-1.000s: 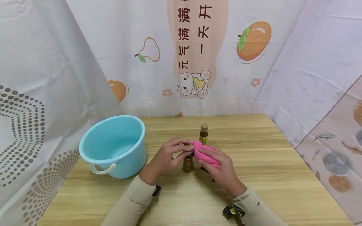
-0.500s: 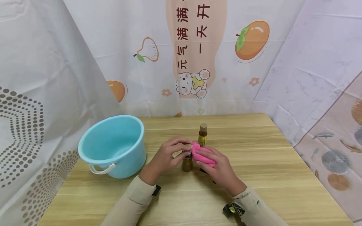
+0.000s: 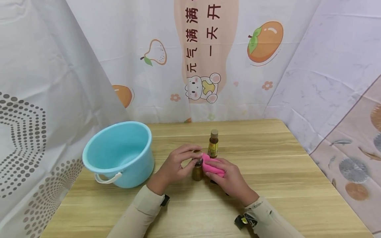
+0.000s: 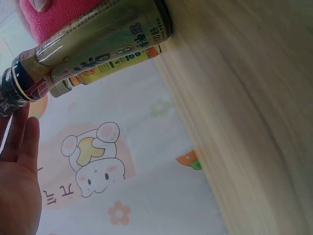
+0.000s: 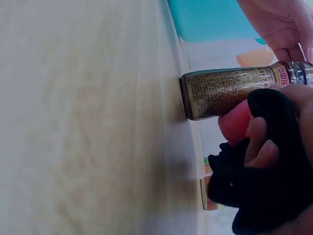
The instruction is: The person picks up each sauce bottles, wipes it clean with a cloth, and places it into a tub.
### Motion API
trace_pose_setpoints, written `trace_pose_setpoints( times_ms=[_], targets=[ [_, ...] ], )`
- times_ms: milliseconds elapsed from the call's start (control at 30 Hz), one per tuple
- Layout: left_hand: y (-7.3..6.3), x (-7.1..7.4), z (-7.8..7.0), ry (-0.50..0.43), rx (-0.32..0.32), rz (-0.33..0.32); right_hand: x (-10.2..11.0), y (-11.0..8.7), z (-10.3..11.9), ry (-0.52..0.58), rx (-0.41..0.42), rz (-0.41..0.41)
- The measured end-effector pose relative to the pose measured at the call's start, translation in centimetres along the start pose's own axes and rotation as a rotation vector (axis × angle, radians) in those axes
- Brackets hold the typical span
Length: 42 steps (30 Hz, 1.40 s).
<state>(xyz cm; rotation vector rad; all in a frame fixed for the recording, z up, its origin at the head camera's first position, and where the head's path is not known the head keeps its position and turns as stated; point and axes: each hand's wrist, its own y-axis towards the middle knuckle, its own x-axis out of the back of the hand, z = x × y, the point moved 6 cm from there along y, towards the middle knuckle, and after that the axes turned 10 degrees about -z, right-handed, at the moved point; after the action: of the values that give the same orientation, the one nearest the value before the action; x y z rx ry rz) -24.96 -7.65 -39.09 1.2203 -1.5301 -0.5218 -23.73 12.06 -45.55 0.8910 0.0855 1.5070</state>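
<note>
A dark bottle with a gold label (image 3: pixel 197 173) stands upright on the table in front of me. My left hand (image 3: pixel 178 163) pinches it at the cap and neck. My right hand (image 3: pixel 233 178) grips a bunched pink cloth (image 3: pixel 212 167) and presses it to the bottle's right side, just below the cap. The left wrist view shows the cloth's fuzzy surface (image 4: pixel 51 19) behind the bottle (image 4: pixel 98 44). Soft black material (image 5: pixel 274 161) is bunched among my right fingers in the right wrist view, with part of the cloth (image 5: pixel 234 125) against the bottle (image 5: pixel 225 90).
A smaller brown bottle with a yellow label (image 3: pixel 213 148) and tan cap stands just behind the cloth. To the left is a light blue bucket (image 3: pixel 135 173) with a white handle. The wooden table (image 3: pixel 282 172) meets a printed curtain (image 3: pixel 154 89) at the back.
My right hand has drawn the pink cloth down from the cap to the bottle's neck and side, uncovering the cap and more of the rear bottle. My left hand keeps its hold.
</note>
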Motion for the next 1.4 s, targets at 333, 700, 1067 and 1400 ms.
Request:
trace_pose_setpoints(
  times_ms=[333,700,1067,1400],
  targets=[
    [-0.1,0.0,0.2,0.040,-0.005,0.055,-0.3,-0.1,-0.4,-0.063,-0.009,0.031],
    [-0.1,-0.1,0.6,0.088,0.012,0.023,-0.7,0.6,-1.1,-0.143,-0.001,0.051],
    [0.4,-0.1,0.4,0.102,0.063,-0.014,-0.6,0.7,-1.5,-0.098,-0.062,0.027],
    [0.2,-0.1,0.7,0.082,0.111,-0.022,-0.3,0.6,-1.1,0.001,-0.046,-0.055]
  ],
)
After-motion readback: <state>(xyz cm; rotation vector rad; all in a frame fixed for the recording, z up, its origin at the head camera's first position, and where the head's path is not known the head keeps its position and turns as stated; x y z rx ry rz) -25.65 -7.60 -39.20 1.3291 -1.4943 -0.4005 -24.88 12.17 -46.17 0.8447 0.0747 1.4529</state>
